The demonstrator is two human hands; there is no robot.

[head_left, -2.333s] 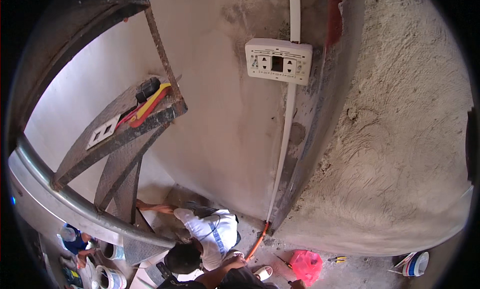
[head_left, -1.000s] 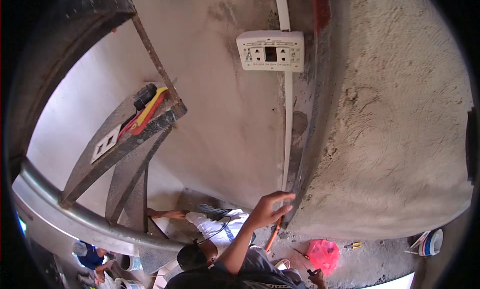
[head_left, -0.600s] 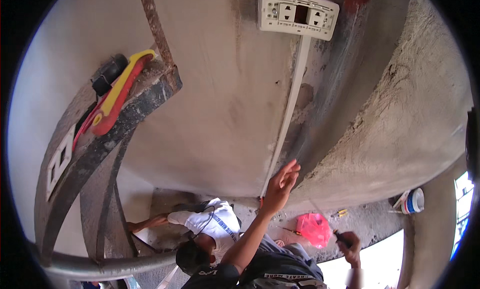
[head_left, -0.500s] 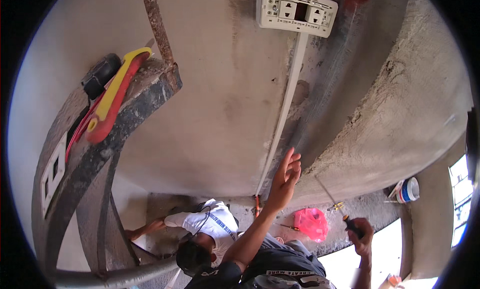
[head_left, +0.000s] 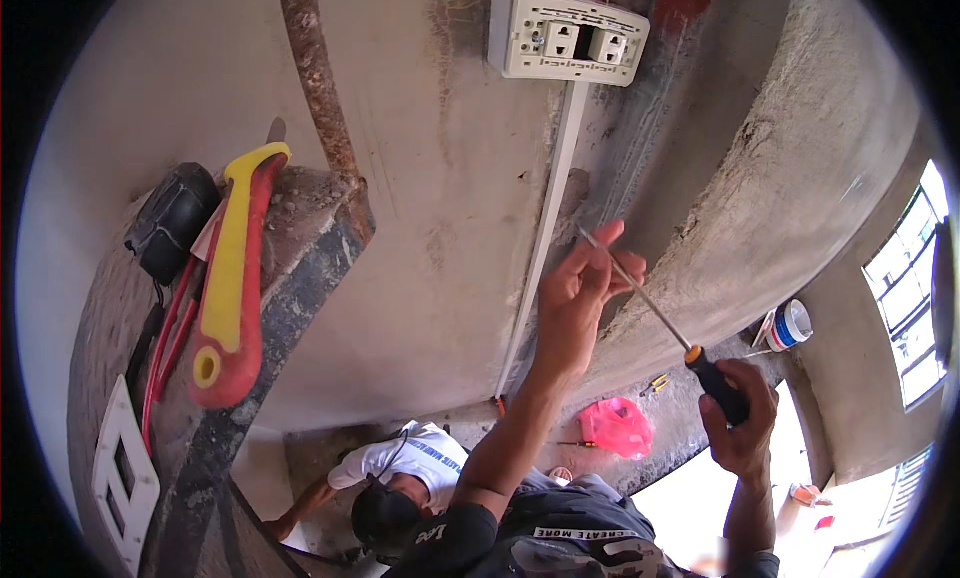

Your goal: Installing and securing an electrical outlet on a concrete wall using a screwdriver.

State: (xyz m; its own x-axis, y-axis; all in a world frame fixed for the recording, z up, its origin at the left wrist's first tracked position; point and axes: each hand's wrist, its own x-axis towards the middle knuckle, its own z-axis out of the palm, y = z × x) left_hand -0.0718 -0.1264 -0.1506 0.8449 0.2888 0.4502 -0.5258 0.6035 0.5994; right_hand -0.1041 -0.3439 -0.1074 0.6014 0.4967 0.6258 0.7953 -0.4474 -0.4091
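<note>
My right hand (head_left: 742, 418) is closed round the dark handle of a screwdriver (head_left: 648, 300). Its long thin shaft slants up to the left, and the tip lies at the fingers of my left hand (head_left: 575, 303). Those fingers are bent and pinched together by the shaft; whether they grip it or some small piece is unclear. Above my hands a white double socket outlet (head_left: 570, 40), without its cover plate, sits on the wall. Below it a white cable trunking strip (head_left: 545, 238) runs down the wall, just left of my left hand.
On a rough ledge at left lie a yellow-and-red handled tool (head_left: 228, 278), a black case (head_left: 172, 223), red wires and a white cover frame (head_left: 125, 478). Below, a person in a white shirt (head_left: 425, 453) bends down. A pink bag (head_left: 615, 428), pliers (head_left: 655, 384) and a bucket (head_left: 790, 325) are on the floor.
My right hand has raised the screwdriver up and left, bringing its tip to my left hand. My left hand has risen and its fingers have bent. The view has shifted closer to the ledge.
</note>
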